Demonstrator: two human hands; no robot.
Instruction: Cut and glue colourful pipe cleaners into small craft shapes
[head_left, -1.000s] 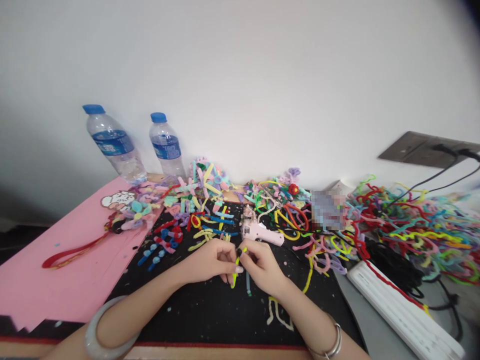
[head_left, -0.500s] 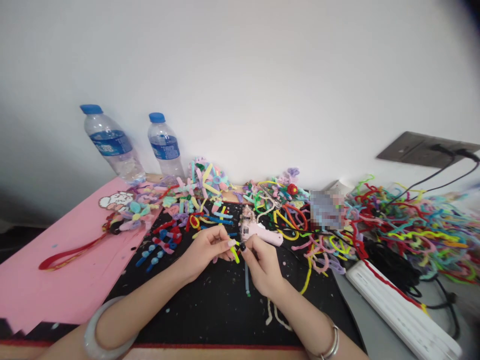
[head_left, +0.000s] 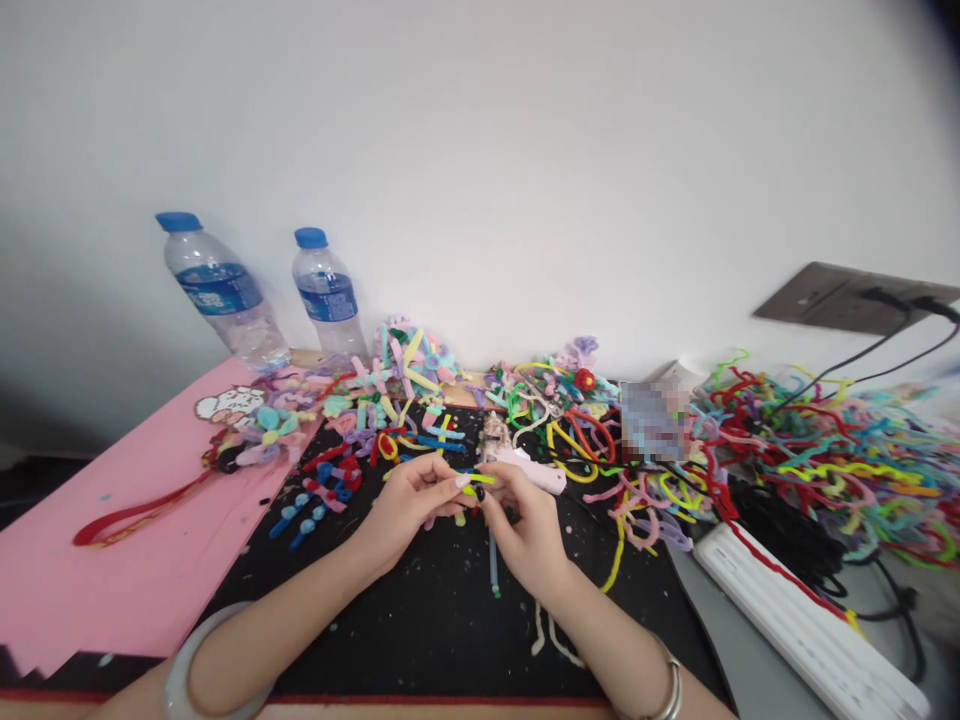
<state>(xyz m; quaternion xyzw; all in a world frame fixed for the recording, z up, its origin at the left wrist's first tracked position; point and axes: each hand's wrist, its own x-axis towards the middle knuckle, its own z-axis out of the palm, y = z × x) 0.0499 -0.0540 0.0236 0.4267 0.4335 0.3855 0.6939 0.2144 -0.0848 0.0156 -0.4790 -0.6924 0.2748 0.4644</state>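
Lead: Begin at the near edge.

Second: A thick, pale, glossy bangle (head_left: 180, 680) circles the left forearm; a thin, silver-coloured bangle (head_left: 674, 690) circles the right. Both forearms extend over a flat black mat (head_left: 405, 640) flecked with small bits. A cream-coloured fuzzy strand (head_left: 538, 628) lies there, partly hidden by the right forearm.

Lead: Left fingers?

Second: On the left hand (head_left: 420, 505), thumb and forefinger are pressed together, pinching one end of a short, bright yellow-green fuzzy strip (head_left: 481, 479). The other fingers curl beneath, partly hidden.

Lead: Right fingers?

Second: On the right hand (head_left: 521, 520), thumb and forefinger close about the strip's other end, a narrow gap between them. Exact fingertip contact cannot be told. The remaining fingers are bent; their contact cannot be told either.

Lead: Strip's location?

Second: Between both hands' fingertips, above the mat. A slim, translucent bluish stick (head_left: 493, 565) shows just beside the right hand, its upper end hidden.

Lead: Farther off?

Second: A pale pink plastic glue gun (head_left: 538, 470), partly covered by the right hand. To the right, a tangled heap of multicoloured fuzzy stems (head_left: 832, 440). At far left, a clear, blue-capped plastic bottle (head_left: 225, 290) leans near the white wall (head_left: 480, 180).
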